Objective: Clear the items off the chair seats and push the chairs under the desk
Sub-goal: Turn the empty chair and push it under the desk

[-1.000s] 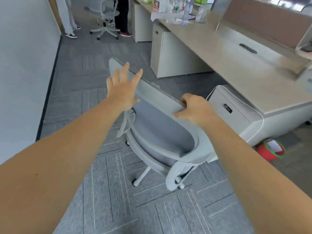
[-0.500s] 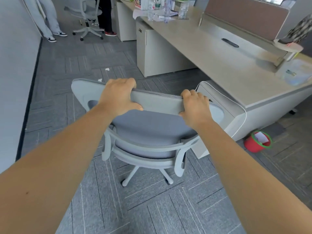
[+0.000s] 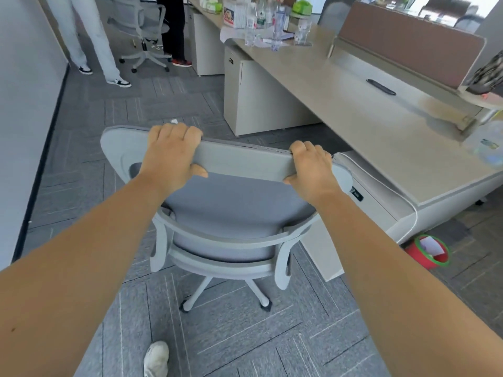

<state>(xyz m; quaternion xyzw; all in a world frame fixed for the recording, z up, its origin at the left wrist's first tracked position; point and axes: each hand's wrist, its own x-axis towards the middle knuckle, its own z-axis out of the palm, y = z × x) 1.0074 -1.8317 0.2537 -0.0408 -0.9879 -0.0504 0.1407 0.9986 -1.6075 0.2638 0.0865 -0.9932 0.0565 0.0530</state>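
A light grey swivel chair point(image 3: 234, 213) stands on the carpet in front of me, its back toward me. My left hand point(image 3: 170, 156) grips the top edge of the backrest on the left. My right hand point(image 3: 313, 165) grips the same edge on the right. The seat is hidden behind the backrest. The long beige desk point(image 3: 353, 110) runs along the right, with a pale drawer cabinet point(image 3: 381, 202) at its near end beside the chair. A gap under the desk lies just beyond that cabinet.
A red bin point(image 3: 430, 251) with paper sits on the floor at the right. Bottles and boxes point(image 3: 266, 20) crowd the desk's far end. A second grey chair point(image 3: 141, 31) and two standing people point(image 3: 92, 50) are at the back. A white wall point(image 3: 24, 104) bounds the left.
My left hand went from open above the backrest to gripping its top edge. The chair has swung round so its back now faces me squarely, and has drifted slightly from the cabinet.
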